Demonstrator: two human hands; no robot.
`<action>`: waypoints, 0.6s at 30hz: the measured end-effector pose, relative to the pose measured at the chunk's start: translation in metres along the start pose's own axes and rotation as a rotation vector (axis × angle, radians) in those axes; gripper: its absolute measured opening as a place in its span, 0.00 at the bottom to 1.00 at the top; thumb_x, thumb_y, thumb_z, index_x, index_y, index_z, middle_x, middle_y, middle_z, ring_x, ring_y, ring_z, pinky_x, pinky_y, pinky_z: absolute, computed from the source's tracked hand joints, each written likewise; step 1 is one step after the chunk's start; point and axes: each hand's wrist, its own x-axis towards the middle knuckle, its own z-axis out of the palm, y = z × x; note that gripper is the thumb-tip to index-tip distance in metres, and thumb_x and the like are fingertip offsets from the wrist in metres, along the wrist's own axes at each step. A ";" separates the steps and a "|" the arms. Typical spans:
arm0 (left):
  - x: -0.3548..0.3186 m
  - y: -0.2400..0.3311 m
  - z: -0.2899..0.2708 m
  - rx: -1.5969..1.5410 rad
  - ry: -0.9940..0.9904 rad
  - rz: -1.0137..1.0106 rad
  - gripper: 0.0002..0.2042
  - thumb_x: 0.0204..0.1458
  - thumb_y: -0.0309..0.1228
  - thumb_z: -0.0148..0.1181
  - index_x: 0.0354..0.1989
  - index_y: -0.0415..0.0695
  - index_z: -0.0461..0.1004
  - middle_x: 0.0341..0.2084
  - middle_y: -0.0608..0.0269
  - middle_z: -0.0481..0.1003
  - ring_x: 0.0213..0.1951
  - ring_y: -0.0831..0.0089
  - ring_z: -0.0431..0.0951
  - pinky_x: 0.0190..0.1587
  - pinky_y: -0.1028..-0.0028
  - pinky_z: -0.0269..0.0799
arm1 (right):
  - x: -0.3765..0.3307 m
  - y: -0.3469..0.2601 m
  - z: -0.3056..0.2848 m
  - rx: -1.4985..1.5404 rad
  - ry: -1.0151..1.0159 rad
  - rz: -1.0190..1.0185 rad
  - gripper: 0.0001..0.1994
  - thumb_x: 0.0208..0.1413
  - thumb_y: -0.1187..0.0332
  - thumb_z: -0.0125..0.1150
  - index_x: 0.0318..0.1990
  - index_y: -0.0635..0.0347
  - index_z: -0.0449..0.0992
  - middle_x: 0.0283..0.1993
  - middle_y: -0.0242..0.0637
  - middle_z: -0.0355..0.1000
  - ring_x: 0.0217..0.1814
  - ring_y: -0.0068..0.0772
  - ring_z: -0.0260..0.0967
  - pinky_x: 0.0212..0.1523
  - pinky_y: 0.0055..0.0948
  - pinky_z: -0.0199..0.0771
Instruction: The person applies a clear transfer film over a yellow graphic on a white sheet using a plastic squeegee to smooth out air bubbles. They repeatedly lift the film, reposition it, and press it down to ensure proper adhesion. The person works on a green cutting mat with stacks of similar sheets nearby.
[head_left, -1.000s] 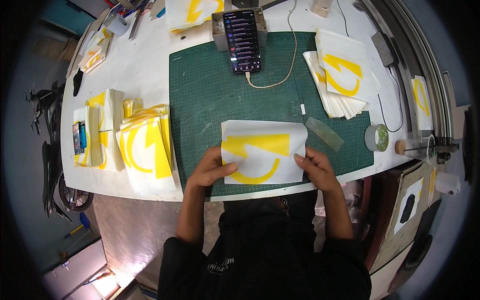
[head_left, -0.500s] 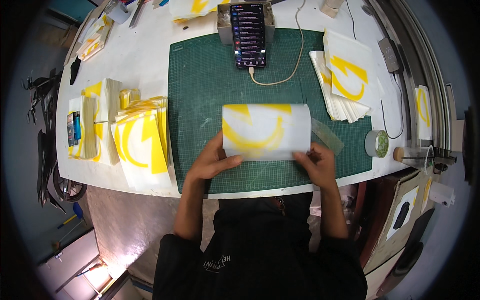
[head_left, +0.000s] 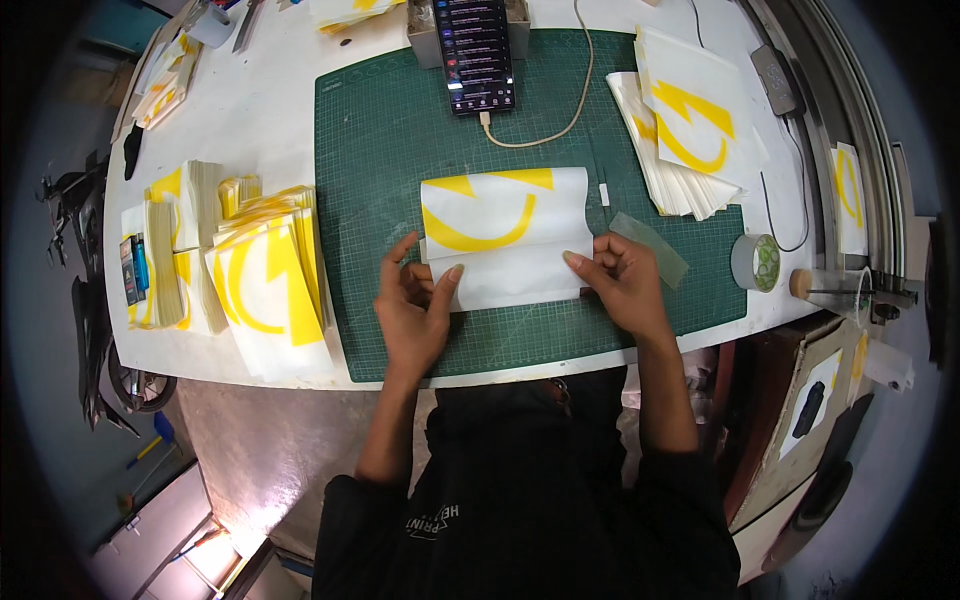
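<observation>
Mid-frame, left hand (head_left: 413, 328) and right hand (head_left: 636, 296) pinch the sheet (head_left: 508, 242); I see it's newly creased, so perhaps folding's begun.

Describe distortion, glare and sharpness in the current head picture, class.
In the head view, the white table's near edge bows; in the head view, glare brightens the lower-left floor; in the head view, the yellow-printed sheet looks fairly crisp.

a phone (head_left: 476, 60) leans on a grey box (head_left: 424, 42) at top centre — pale cable (head_left: 560, 137) plugged in; tape roll (head_left: 743, 262) at right, dark adapter (head_left: 777, 80) upper right — a black two-wheeler (head_left: 86, 305) far left.
</observation>
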 end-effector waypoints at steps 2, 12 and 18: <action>-0.001 -0.001 -0.001 -0.033 -0.014 -0.027 0.31 0.62 0.22 0.68 0.71 0.32 0.60 0.30 0.60 0.79 0.34 0.77 0.82 0.38 0.77 0.77 | -0.001 -0.005 -0.005 -0.061 -0.025 -0.023 0.13 0.60 0.70 0.76 0.32 0.63 0.75 0.22 0.22 0.68 0.24 0.09 0.59 0.25 0.18 0.59; -0.025 -0.006 0.002 0.378 0.160 0.452 0.31 0.53 0.27 0.77 0.64 0.39 0.69 0.47 0.50 0.79 0.45 0.62 0.82 0.45 0.67 0.79 | -0.026 0.002 0.000 -0.307 0.062 -0.053 0.15 0.57 0.68 0.79 0.29 0.64 0.76 0.22 0.27 0.70 0.24 0.13 0.60 0.25 0.24 0.61; -0.062 -0.011 0.021 0.545 0.354 0.966 0.25 0.51 0.33 0.78 0.60 0.54 0.79 0.61 0.55 0.74 0.60 0.55 0.72 0.60 0.61 0.69 | -0.022 0.011 0.002 -0.315 0.048 -0.077 0.16 0.55 0.68 0.80 0.28 0.64 0.75 0.20 0.28 0.68 0.22 0.14 0.58 0.24 0.25 0.60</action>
